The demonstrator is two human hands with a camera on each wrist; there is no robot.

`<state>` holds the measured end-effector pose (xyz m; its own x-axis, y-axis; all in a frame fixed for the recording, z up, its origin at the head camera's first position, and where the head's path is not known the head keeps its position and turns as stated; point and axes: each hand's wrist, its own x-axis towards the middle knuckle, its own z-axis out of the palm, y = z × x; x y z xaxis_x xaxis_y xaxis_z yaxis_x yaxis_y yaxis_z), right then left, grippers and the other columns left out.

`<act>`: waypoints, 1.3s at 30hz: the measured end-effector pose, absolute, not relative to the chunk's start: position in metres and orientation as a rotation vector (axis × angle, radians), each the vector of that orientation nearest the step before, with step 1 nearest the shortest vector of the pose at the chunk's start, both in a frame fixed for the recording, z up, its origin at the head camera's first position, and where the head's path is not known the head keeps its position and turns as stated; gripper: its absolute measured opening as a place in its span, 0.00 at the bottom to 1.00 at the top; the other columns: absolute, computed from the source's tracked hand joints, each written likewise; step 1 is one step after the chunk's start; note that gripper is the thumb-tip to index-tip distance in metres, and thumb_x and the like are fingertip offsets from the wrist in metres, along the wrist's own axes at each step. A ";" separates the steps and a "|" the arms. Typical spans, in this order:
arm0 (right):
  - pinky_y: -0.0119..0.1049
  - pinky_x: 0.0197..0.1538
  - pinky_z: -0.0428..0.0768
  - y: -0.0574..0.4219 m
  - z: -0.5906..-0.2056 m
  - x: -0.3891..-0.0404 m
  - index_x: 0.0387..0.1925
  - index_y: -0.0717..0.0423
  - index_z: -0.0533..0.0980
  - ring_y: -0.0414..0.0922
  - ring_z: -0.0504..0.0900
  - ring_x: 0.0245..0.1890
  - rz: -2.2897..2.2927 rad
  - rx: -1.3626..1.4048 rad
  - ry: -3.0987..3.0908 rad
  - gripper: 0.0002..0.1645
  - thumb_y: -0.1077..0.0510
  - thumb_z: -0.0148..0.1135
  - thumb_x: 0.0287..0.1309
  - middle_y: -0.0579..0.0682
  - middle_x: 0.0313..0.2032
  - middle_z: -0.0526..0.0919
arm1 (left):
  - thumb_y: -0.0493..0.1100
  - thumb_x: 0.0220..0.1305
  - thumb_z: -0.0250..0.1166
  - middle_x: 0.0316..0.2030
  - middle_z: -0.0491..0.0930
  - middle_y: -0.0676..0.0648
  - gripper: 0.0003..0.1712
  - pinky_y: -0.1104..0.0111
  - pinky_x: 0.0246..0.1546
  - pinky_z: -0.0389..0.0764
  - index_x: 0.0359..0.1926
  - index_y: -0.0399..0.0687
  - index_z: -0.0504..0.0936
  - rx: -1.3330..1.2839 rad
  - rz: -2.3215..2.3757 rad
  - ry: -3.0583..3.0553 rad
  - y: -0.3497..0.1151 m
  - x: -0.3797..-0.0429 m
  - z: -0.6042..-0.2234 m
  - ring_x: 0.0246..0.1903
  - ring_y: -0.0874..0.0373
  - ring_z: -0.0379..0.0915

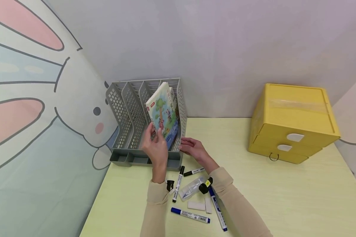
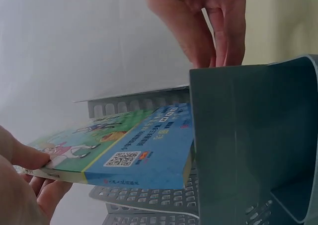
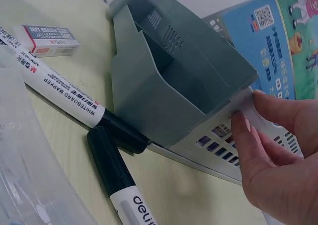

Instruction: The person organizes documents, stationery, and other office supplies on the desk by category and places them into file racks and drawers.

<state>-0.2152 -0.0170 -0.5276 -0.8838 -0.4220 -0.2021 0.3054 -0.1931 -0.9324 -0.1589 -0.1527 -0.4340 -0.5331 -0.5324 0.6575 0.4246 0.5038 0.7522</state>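
Note:
My left hand (image 1: 156,146) holds a colourful picture-cover book (image 1: 161,107) by its near edge, thumb on the cover and fingers beneath. The book stands tilted in the rightmost compartment of a grey file organizer (image 1: 130,98), its blue lower end (image 2: 144,155) close behind the front tray. Another book (image 1: 174,102) shows partly behind it in the same compartment. At the organizer's right side, my right hand (image 1: 195,150) pinches the edge of the perforated side wall (image 3: 221,143) between thumb and fingers.
Before the organizer lie black-capped markers (image 1: 178,184), blue markers (image 1: 190,215), a clear pouch (image 1: 192,188) and white eraser boxes (image 1: 196,205). A boxed soft eraser (image 3: 47,40) lies beside the tray. A yellow drawer box (image 1: 296,108) stands on the right; a wall rises behind.

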 end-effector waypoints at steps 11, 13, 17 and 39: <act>0.43 0.58 0.82 -0.020 -0.530 -0.217 0.70 0.67 0.69 0.52 0.83 0.57 -2.128 -0.112 1.614 0.32 0.68 0.65 0.66 0.68 0.66 0.74 | 0.27 0.68 0.64 0.47 0.83 0.33 0.19 0.53 0.43 0.86 0.59 0.30 0.80 0.116 -1.298 -1.747 -0.143 -0.187 -0.439 0.47 0.43 0.83; 0.42 0.57 0.82 -0.020 -0.530 -0.217 0.69 0.66 0.70 0.52 0.83 0.57 -2.131 -0.111 1.610 0.32 0.68 0.66 0.66 0.68 0.65 0.75 | 0.27 0.68 0.64 0.47 0.84 0.33 0.18 0.54 0.44 0.86 0.59 0.31 0.81 0.125 -1.298 -1.755 -0.142 -0.191 -0.440 0.47 0.44 0.83; 0.41 0.57 0.82 -0.021 -0.529 -0.217 0.69 0.65 0.70 0.53 0.83 0.58 -2.137 -0.108 1.602 0.32 0.68 0.66 0.66 0.66 0.64 0.76 | 0.28 0.70 0.63 0.47 0.83 0.33 0.18 0.55 0.46 0.86 0.59 0.31 0.80 0.133 -1.303 -1.791 -0.139 -0.199 -0.444 0.48 0.45 0.82; 0.41 0.56 0.83 -0.019 -0.531 -0.217 0.69 0.64 0.71 0.51 0.84 0.57 -2.119 -0.096 1.628 0.32 0.66 0.68 0.65 0.64 0.63 0.78 | 0.30 0.63 0.72 0.39 0.86 0.39 0.10 0.52 0.42 0.86 0.45 0.36 0.85 0.383 -1.303 -1.858 -0.129 -0.213 -0.462 0.40 0.47 0.83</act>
